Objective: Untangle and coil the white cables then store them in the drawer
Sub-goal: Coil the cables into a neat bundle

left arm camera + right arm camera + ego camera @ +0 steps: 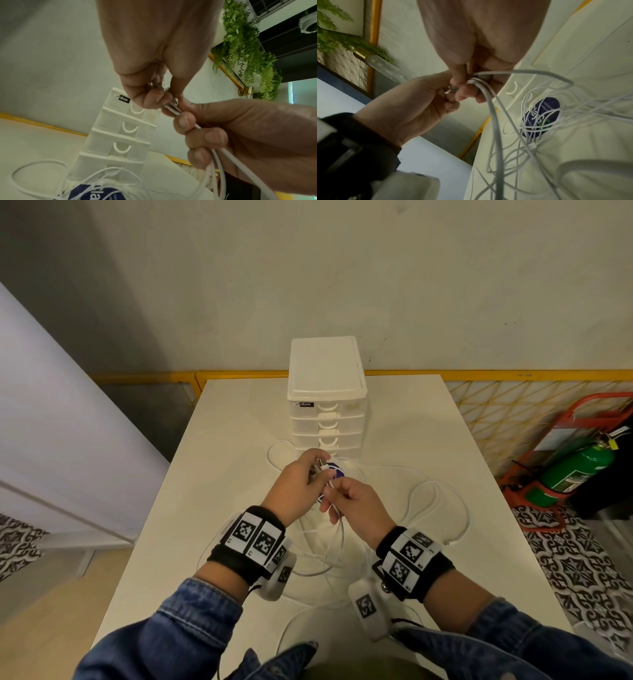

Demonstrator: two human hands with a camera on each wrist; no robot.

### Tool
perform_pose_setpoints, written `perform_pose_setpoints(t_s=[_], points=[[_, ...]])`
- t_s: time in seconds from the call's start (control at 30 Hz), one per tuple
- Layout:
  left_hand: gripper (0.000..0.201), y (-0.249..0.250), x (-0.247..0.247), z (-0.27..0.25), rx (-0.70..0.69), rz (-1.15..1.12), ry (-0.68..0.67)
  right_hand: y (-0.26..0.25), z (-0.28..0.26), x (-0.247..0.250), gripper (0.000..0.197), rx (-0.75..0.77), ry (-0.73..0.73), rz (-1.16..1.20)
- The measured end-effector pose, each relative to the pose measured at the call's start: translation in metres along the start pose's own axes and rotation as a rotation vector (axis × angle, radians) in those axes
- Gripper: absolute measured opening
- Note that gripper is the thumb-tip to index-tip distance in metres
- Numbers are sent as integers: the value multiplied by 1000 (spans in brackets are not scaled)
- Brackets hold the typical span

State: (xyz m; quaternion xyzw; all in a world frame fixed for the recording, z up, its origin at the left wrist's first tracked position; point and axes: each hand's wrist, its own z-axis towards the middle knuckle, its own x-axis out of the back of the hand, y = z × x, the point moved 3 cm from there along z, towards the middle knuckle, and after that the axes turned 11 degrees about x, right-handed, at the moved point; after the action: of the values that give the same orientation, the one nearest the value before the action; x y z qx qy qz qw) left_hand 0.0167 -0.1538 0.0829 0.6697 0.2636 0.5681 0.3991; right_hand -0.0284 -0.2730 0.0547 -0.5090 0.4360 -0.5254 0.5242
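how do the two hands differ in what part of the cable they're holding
The left hand pinches the metal plug ends of the white cables between thumb and fingertips; the right hand curls its fingers round the cords just below the plugs. The left hand sits slightly farther from the person, nearer the drawer unit; the right hand sits closer, with the cords trailing from it down to the table. Both are raised above the table and hold the same cables.

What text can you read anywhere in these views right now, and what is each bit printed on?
"abox", black label on the drawer unit, top drawer front; the letters before it are too faint to read.
"Let's keep our", small print on the round blue sticker on the table; the lines below are cut off by the white cables.
Large white letters on that sticker: partly covered, unreadable.
Label on the green fire extinguisher: too small.
Wristband markers: patterns, no words.
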Motion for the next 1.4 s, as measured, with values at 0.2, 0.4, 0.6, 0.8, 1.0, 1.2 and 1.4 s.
perform_pose_setpoints(t_s=[0.2, 0.4, 0.6, 0.8, 1.0, 1.2, 1.4], points=[[13, 2, 4, 2, -2, -26, 41, 1, 2, -1, 7, -35, -91, 16], [4, 0, 13, 4, -6, -97, 68, 9, -1, 0, 13, -62, -228, -119], [19, -5, 37, 9, 79, -234, 144, 0, 1, 3, 26, -13, -161, -61], [12, -13, 36, 7, -72, 246, 178, -11, 17, 24, 24, 186, -142, -494], [33, 16, 5, -6, -84, 133, -137, -27, 20, 10, 22, 319, -290, -624], [63, 17, 8, -4, 84, 225, -243, -39, 20, 19, 13, 278, -252, -447], [49, 41, 59, 5, 26, -30, -64, -26, 14, 20, 8, 239, -279, -396]])
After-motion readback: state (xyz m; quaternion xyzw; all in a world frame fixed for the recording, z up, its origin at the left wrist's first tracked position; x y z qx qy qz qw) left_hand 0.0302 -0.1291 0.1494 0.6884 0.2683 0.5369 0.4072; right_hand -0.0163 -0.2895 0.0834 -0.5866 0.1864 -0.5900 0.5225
